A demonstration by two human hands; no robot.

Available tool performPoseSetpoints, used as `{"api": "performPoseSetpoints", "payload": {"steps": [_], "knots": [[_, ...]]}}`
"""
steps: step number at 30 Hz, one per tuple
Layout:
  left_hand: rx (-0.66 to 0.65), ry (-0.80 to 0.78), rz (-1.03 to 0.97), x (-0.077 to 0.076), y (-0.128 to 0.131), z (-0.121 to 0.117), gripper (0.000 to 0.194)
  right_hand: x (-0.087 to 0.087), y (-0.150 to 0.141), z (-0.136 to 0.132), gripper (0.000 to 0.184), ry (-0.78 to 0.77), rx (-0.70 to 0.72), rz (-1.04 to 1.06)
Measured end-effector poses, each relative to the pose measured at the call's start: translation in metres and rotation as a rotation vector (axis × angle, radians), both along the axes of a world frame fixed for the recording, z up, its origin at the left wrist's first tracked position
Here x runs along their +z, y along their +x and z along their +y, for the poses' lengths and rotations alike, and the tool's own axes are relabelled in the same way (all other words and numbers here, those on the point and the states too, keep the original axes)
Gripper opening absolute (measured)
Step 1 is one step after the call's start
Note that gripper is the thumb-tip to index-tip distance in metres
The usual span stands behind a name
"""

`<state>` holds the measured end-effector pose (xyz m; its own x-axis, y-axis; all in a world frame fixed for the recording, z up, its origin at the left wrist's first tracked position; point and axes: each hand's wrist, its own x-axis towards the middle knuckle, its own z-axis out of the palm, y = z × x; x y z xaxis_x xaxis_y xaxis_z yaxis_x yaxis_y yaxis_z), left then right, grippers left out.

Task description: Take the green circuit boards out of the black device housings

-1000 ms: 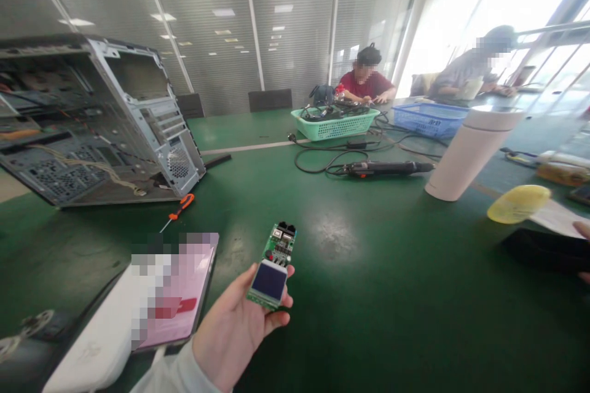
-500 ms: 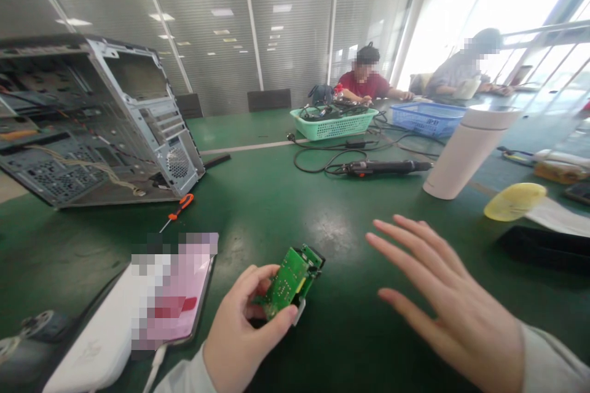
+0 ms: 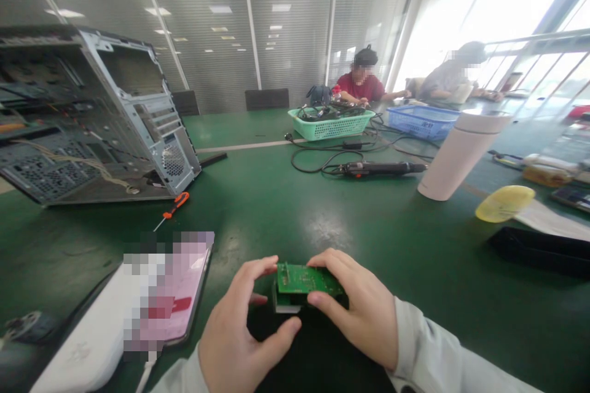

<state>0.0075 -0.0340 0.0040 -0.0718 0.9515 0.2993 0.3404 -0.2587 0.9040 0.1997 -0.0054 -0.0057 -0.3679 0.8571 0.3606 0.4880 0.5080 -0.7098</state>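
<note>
A green circuit board assembly [image 3: 299, 278] is in front of me, low over the dark green table [image 3: 258, 209]. My right hand [image 3: 357, 304] grips its right end, thumb at the near edge and fingers over the far side. Around the left end curves my left hand [image 3: 246, 325], its thumb and fingers spread apart. Those fingertips are close to the board's left edge; whether one touches it I cannot tell. A pale block shows beneath the board's left part. The board's right end is hidden by my right hand.
An opened computer case [image 3: 110, 123] stands at the left, with an orange-handled screwdriver [image 3: 175, 206] nearby. A phone [image 3: 187, 301] and white power bank [image 3: 99, 325] lie at front left. Further off are an electric screwdriver [image 3: 382, 168], baskets [image 3: 332, 128] and a white tumbler [image 3: 461, 156].
My right hand has come in from the right and closed on the board. The board has turned to lie more level and sideways, and my left hand has loosened around it.
</note>
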Motion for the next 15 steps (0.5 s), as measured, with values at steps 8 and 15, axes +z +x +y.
{"api": "performPoseSetpoints", "payload": {"steps": [8, 15], "knots": [[-0.055, -0.304, -0.273, -0.004, -0.010, 0.014, 0.029, 0.008, 0.003, 0.009, 0.087, -0.972, 0.158, 0.464], [-0.046, -0.290, -0.242, -0.002, -0.005, 0.015, 0.019, 0.013, 0.007, 0.014, 0.058, -1.172, 0.154, 0.675]]}}
